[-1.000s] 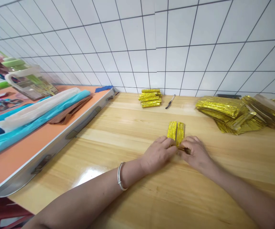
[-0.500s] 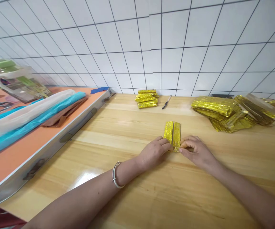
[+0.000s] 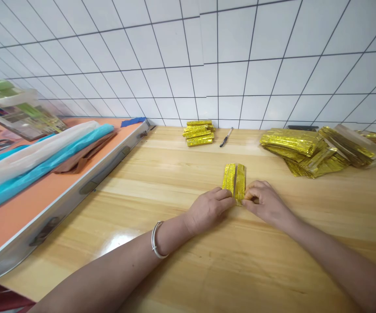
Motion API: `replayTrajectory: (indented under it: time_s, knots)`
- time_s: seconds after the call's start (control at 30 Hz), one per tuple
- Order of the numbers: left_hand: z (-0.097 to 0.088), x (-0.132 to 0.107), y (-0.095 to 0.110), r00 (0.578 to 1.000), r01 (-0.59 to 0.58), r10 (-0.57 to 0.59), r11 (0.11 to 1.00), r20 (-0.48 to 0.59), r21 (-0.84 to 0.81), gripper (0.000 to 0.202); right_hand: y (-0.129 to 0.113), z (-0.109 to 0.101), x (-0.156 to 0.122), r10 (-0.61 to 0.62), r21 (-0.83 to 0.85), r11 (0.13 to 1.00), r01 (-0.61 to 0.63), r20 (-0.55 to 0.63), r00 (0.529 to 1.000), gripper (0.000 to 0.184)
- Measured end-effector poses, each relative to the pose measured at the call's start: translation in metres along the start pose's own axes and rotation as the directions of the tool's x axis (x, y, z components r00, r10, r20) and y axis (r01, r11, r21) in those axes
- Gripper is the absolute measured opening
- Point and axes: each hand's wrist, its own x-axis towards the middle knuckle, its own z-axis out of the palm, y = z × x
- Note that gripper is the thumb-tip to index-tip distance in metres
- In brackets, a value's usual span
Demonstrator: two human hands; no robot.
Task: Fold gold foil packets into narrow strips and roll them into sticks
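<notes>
A small piece of shiny gold foil [image 3: 240, 179], folded so that its two sides meet at a dark lengthwise gap, lies flat on the wooden table [image 3: 162, 182]. My left hand [image 3: 210, 209] presses its curled fingers on the lower left corner of the foil and hides that corner. At the lower right corner, my right hand [image 3: 265, 202] pinches the near edge between thumb and curled fingers. A silver bangle [image 3: 155, 240] circles my left wrist.
Folded gold strips [image 3: 199, 134] are stacked near the tiled wall, beside a pen [image 3: 226, 137]. A larger pile of gold foil [image 3: 290, 143] lies at the back right. On the left, an orange-topped board [image 3: 44, 195] carries rolled blue paper [image 3: 99, 133] and a clear plastic container [image 3: 21, 113].
The view has shifted slightly. Near my right thumb, the crumpled bit at the foil's near edge now looks flatter; both hands stay at the same corners.
</notes>
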Motion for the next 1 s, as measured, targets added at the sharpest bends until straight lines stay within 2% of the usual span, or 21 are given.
replayTrajectory:
  time_s: [0.3, 0.57, 0.87, 1.0]
  knots:
    - [0.000, 0.001, 0.002, 1.000, -0.022, 0.022, 0.999, 0.000, 0.038, 0.029, -0.005, 0.000, -0.001, 0.028, -0.049, 0.998, -0.028, 0.000, 1.000, 0.011]
    - [-0.003, 0.001, 0.007, 0.999, -0.051, 0.050, 0.990, 0.005, 0.134, 0.024, -0.007, -0.001, -0.001, 0.035, -0.035, 0.999, -0.035, -0.005, 0.999, 0.008]
    - [-0.005, -0.006, 0.008, 0.978, -0.208, 0.191, 0.936, 0.085, 0.284, 0.033, -0.003, 0.002, 0.000, 0.030, -0.033, 0.999, -0.031, -0.009, 0.999, 0.010]
    - [-0.007, -0.008, 0.011, 0.970, -0.233, 0.200, 0.925, 0.136, 0.300, 0.036, -0.003, 0.001, -0.001, 0.034, -0.049, 0.998, -0.034, -0.003, 0.999, 0.009]
